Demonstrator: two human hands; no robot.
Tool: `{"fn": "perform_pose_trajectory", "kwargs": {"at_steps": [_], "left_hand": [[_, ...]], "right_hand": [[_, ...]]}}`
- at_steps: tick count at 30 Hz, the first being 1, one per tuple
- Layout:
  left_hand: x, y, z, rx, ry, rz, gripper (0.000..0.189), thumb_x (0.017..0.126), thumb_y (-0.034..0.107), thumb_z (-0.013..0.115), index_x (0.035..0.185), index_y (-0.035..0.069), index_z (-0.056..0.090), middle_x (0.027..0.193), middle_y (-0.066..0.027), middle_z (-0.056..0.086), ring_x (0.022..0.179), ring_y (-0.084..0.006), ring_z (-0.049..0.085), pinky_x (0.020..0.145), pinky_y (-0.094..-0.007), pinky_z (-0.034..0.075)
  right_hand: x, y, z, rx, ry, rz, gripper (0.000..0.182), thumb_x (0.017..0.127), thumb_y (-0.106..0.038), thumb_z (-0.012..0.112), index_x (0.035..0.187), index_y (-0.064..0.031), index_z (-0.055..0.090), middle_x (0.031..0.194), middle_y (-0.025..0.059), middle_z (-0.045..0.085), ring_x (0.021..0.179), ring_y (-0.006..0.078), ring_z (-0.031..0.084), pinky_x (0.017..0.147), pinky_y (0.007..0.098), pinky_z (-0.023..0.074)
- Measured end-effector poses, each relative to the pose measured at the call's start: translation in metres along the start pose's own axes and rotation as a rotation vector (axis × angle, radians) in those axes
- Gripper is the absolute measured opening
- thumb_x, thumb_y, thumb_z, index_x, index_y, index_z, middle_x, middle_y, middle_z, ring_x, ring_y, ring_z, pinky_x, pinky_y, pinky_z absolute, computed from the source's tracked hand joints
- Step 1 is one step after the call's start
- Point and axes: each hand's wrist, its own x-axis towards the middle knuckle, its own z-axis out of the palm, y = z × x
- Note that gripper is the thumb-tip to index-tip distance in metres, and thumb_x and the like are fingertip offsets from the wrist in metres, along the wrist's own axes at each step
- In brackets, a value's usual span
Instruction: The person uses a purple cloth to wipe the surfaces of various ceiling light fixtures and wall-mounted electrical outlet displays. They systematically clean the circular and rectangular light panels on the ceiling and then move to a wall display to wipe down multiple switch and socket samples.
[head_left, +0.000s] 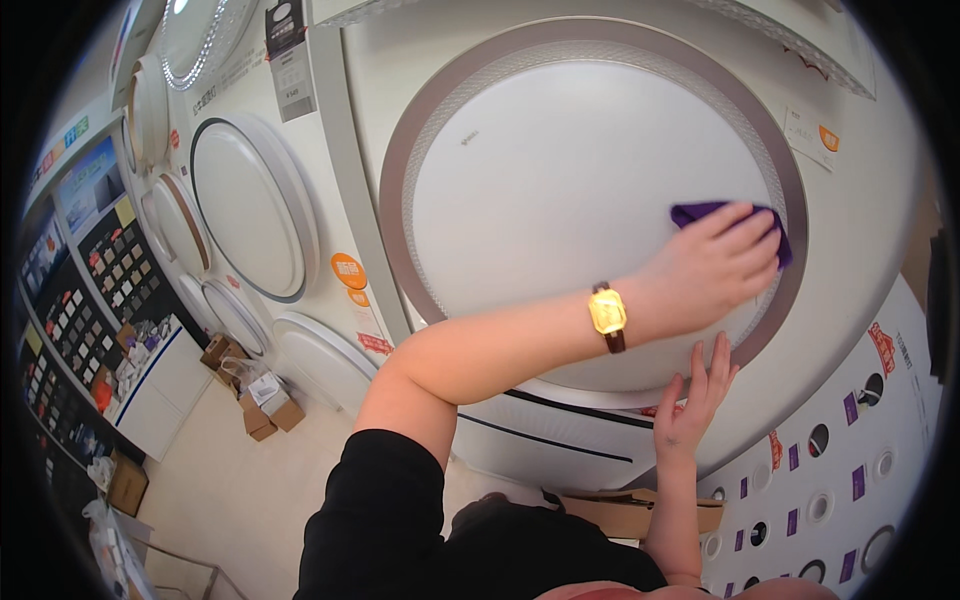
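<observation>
My left hand (716, 262), with a gold-faced watch (607, 311) on its wrist, presses a folded purple cloth (697, 214) against the right part of a large round ceiling lamp (562, 180). The lamp has a white diffuser, a patterned clear band and a grey-brown rim. The left arm reaches across the lamp's lower part. Lower down, my right hand (697, 394) has its fingers spread and raised at the lamp's lower right edge, with nothing held; whether the palm touches the rim is unclear.
More round lamps (247, 210) are mounted on the display wall at left. Cardboard boxes (274, 409) stand on the floor beyond, near a white cabinet (161, 390). An open carton (615, 514) lies below the lamp. A panel with small downlights (820, 508) is at lower right.
</observation>
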Motion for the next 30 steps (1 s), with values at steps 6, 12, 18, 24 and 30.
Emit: {"fn": "perform_pose_trajectory", "kwargs": {"at_steps": [6, 12, 18, 24, 30], "left_hand": [[-0.048, -0.099, -0.082, 0.304, 0.240, -0.496, 0.033, 0.091, 0.008, 0.057, 0.123, 0.006, 0.062, 0.128, -0.0135, 0.059, 0.120, -0.0359, 0.051, 0.100, -0.0457, 0.042], [-0.182, -0.055, -0.102, 0.292, 0.376, -1.030, 0.039, 0.099, 0.009, 0.045, 0.137, -0.001, 0.049, 0.139, -0.0182, 0.050, 0.130, -0.0354, 0.043, 0.110, -0.0442, 0.032], [-0.246, 0.044, -0.064, 0.199, 0.393, -1.256, 0.048, 0.103, 0.010, 0.035, 0.149, -0.004, 0.030, 0.154, -0.0184, 0.031, 0.142, -0.0309, 0.029, 0.118, -0.0412, 0.021], [-0.159, -0.017, -0.083, 0.273, 0.327, -1.063, 0.046, 0.101, 0.007, 0.040, 0.146, -0.001, 0.040, 0.153, -0.0160, 0.036, 0.144, -0.0326, 0.027, 0.118, -0.0437, 0.019], [-0.065, 0.011, -0.054, 0.016, 0.049, -0.647, 0.050, 0.088, -0.003, 0.050, 0.137, 0.005, 0.054, 0.150, -0.0183, 0.043, 0.139, -0.0398, 0.034, 0.115, -0.0475, 0.024]], "right_hand": [[0.002, -0.002, -0.002, 0.003, -0.032, -0.007, 0.057, 0.087, -0.001, 0.052, 0.143, -0.0045, 0.045, 0.156, 0.0210, 0.031, 0.146, 0.0396, 0.027, 0.117, 0.0595, 0.0130], [0.002, -0.007, -0.002, 0.015, -0.042, -0.016, 0.058, 0.088, -0.001, 0.051, 0.145, -0.0040, 0.042, 0.157, 0.0217, 0.029, 0.146, 0.0404, 0.025, 0.117, 0.0594, 0.0131], [0.000, -0.006, 0.003, 0.032, -0.024, -0.009, 0.060, 0.088, 0.000, 0.052, 0.146, -0.0039, 0.040, 0.157, 0.0212, 0.028, 0.146, 0.0400, 0.025, 0.117, 0.0591, 0.0132], [0.001, -0.012, 0.000, 0.062, -0.026, 0.034, 0.057, 0.088, 0.001, 0.052, 0.144, -0.0032, 0.044, 0.157, 0.0200, 0.029, 0.146, 0.0385, 0.027, 0.117, 0.0589, 0.0152], [-0.007, -0.015, -0.004, 0.090, 0.006, 0.056, 0.053, 0.087, 0.002, 0.052, 0.140, -0.0023, 0.049, 0.153, 0.0196, 0.036, 0.143, 0.0384, 0.032, 0.116, 0.0588, 0.0174]]}}
